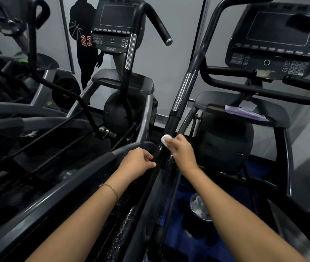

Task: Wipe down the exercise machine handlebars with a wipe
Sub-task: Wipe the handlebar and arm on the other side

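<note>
A: Head view, centre of frame. Shows right hand (180, 151) pinching a white wipe (164, 139) against the black handlebar (172, 123), below its chrome section.

B: And lower, left of that?

A: Shows left hand (139, 161), fingers curled at the same handlebar; cannot tell whether gripping. Lower right: bin (192, 225) holding crumpled white scraps. Upper right: console (275, 33).

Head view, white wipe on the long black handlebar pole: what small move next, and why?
Probably slide the right hand with the small white wipe up the long black handlebar pole toward its chrome sleeve. The wipe is pressed low on the pole, and the sleeve and upper grip lie above it.
</note>
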The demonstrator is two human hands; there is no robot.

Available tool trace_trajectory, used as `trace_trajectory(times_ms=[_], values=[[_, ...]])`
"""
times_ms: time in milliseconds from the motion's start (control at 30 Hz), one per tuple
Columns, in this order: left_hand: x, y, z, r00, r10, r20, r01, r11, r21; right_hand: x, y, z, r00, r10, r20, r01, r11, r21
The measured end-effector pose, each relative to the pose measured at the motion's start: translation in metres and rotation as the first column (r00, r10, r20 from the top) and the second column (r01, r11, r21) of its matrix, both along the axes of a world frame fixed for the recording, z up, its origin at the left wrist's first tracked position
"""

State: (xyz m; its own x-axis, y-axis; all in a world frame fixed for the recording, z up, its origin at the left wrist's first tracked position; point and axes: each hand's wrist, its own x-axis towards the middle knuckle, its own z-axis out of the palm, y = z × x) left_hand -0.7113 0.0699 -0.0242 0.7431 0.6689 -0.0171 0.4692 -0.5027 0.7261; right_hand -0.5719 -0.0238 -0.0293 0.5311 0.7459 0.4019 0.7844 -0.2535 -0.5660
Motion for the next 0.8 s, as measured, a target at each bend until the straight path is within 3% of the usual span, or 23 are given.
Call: trace_trajectory(times_ms=[67,300,433,600,800], values=[[0.000,0.000,0.001,1.000,-0.004,-0.003,0.004,1.000,0.003,-0.007,-0.003,-0.014,1.000,-0.008,0.026,0.009,0.999,-0.038],[0.000,0.000,0.001,1.000,-0.010,-0.003,0.010,1.000,-0.001,-0.006,-0.005,-0.011,0.997,-0.052,0.060,0.047,0.995,0.088],[0.000,0.001,0.001,1.000,-0.015,-0.017,0.015,1.000,-0.004,-0.010,-0.015,-0.016,0.983,0.094,0.159,-0.083,0.994,-0.077],[-0.002,-0.002,0.003,1.000,-0.009,-0.018,0.009,1.000,0.012,-0.012,-0.006,-0.001,0.998,-0.023,0.053,0.023,1.000,0.011],[-0.002,-0.005,0.006,1.000,-0.006,-0.008,0.007,1.000,0.026,-0.022,-0.020,-0.003,0.990,0.084,0.110,-0.080,0.996,-0.043]])
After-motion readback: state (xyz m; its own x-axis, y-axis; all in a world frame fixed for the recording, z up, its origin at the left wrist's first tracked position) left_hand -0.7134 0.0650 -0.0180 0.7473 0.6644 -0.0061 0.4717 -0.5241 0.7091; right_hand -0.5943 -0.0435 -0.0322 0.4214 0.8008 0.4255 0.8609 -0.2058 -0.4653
